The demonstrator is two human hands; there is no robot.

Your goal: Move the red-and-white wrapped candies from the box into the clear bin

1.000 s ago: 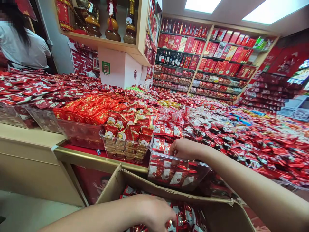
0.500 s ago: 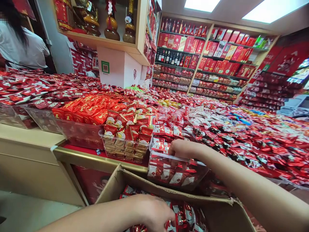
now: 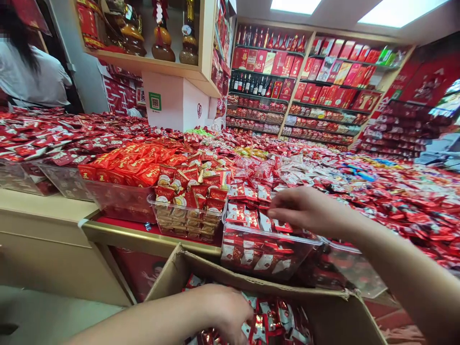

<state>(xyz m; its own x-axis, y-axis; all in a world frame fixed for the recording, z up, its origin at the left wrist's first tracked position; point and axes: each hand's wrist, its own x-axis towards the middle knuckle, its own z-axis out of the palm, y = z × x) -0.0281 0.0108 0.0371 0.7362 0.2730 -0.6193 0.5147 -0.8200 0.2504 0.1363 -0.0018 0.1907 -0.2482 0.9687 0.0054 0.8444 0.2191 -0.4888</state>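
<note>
My left hand [image 3: 232, 311] reaches down into an open cardboard box [image 3: 251, 282] among red and silver wrapped packets [image 3: 268, 323]. Its fingertips are partly hidden by the packets, so any hold cannot be made out. Above a clear plastic bin [image 3: 268, 239] of red and white packets hovers my right hand [image 3: 298, 208], back of the hand up, fingers bent a little and nothing visible in them. Neat rows of packets show through the bin's front wall.
Left of that bin stands a clear bin of durian packets [image 3: 187, 218], then one with orange-red packets [image 3: 120, 201]. Heaped sweets spread behind. A shelf cabinet [image 3: 201, 72] overhangs the counter. A person in a white shirt [image 3: 34, 74] is at the far left.
My right hand has risen out of the clear bin and moved right, its fingers now loose. My left hand has shifted slightly left and down inside the box.
</note>
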